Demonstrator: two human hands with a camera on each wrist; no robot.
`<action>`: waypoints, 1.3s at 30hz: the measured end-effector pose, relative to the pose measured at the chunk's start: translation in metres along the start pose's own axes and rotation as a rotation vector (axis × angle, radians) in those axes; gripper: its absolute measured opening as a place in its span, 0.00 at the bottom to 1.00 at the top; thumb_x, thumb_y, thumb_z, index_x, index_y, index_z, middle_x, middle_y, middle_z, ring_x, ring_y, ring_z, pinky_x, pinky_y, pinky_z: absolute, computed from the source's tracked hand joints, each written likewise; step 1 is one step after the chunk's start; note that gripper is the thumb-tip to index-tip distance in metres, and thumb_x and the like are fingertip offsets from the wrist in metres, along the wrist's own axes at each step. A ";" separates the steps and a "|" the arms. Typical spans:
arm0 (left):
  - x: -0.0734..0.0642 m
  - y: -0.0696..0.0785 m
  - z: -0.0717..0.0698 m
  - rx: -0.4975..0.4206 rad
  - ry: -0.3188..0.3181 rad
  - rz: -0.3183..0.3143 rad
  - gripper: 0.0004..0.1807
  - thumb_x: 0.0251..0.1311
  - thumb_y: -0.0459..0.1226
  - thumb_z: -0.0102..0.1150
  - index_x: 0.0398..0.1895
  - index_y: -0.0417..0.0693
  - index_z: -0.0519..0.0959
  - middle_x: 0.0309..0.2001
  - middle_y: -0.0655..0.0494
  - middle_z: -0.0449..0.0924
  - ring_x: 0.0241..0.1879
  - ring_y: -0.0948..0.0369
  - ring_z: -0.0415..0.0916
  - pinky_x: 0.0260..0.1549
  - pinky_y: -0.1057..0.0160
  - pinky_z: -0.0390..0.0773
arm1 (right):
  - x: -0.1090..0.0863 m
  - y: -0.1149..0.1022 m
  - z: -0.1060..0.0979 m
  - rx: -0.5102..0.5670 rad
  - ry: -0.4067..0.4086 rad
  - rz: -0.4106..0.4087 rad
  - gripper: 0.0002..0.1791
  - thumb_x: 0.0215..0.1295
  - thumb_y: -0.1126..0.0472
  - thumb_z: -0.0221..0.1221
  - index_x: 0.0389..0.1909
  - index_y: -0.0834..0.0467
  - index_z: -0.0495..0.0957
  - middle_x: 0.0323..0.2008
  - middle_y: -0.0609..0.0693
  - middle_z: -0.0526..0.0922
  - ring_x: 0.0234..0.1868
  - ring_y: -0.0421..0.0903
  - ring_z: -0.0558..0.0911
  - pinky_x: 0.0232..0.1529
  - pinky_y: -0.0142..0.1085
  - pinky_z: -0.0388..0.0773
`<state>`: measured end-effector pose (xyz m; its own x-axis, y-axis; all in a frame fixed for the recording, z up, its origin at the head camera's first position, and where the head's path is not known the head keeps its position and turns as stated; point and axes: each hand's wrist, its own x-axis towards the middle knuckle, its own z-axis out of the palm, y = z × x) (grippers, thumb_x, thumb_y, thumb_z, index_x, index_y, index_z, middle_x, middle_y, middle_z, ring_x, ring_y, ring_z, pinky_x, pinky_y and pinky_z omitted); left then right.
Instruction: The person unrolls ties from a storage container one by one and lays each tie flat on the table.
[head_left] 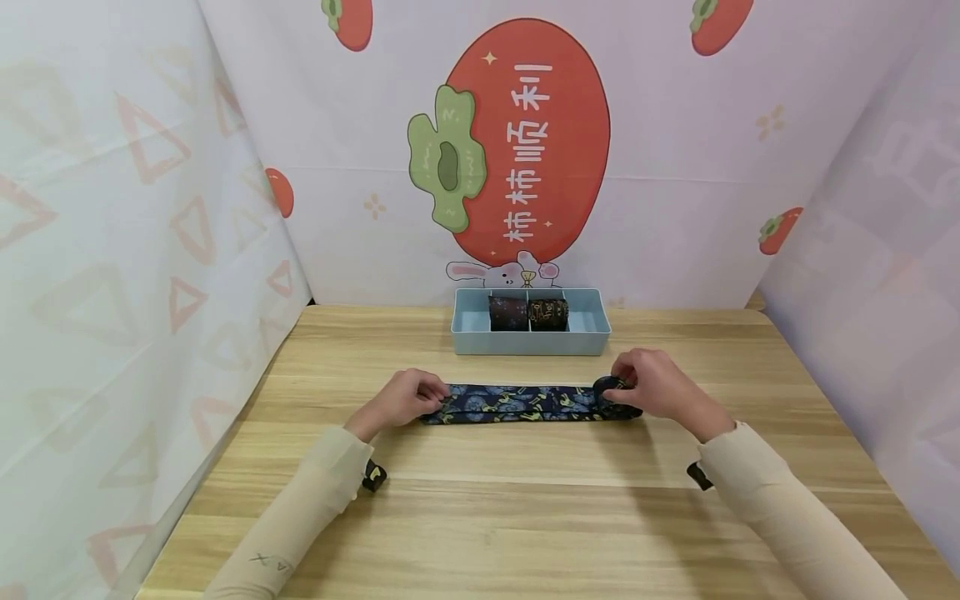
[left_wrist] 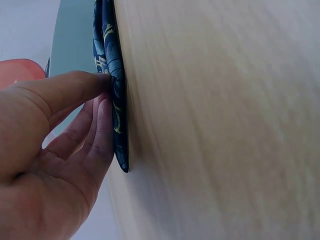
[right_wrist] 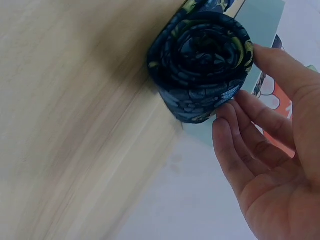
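Observation:
A dark blue necktie with yellow and light blue figures lies across the table, its right end wound into a roll. My right hand holds this roll between thumb and fingers; the right wrist view shows its spiral end. At the tie's flat left end, my left hand presses down with its fingertips, the thumb touching the cloth beside them. Behind the tie stands a light blue divided box, holding a dark reddish rolled tie and a black rolled tie with gold figures.
The wooden table reaches back to a white curtain printed with persimmons. More printed cloth hangs along the left side, and another sheet hangs on the right. Black straps show at both wrists.

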<state>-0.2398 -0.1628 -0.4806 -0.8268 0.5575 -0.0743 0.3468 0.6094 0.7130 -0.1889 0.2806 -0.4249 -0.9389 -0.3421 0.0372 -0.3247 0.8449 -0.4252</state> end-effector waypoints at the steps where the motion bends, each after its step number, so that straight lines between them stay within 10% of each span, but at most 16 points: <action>1: -0.001 -0.001 -0.001 0.001 0.001 0.001 0.12 0.67 0.27 0.64 0.49 0.43 0.89 0.44 0.51 0.90 0.42 0.61 0.87 0.43 0.63 0.88 | -0.001 0.001 0.000 0.009 0.001 0.007 0.14 0.62 0.56 0.76 0.38 0.61 0.85 0.34 0.51 0.86 0.34 0.43 0.82 0.39 0.44 0.85; 39: -0.006 -0.001 -0.004 -0.028 0.007 -0.016 0.11 0.67 0.26 0.64 0.49 0.42 0.89 0.43 0.50 0.90 0.41 0.62 0.86 0.41 0.65 0.87 | -0.002 0.007 0.000 -0.006 0.065 -0.042 0.13 0.57 0.59 0.78 0.35 0.60 0.85 0.32 0.50 0.85 0.31 0.42 0.80 0.36 0.40 0.82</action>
<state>-0.2372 -0.1689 -0.4783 -0.8352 0.5439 -0.0808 0.3213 0.6020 0.7310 -0.1893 0.2872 -0.4279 -0.9298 -0.3501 0.1136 -0.3645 0.8330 -0.4163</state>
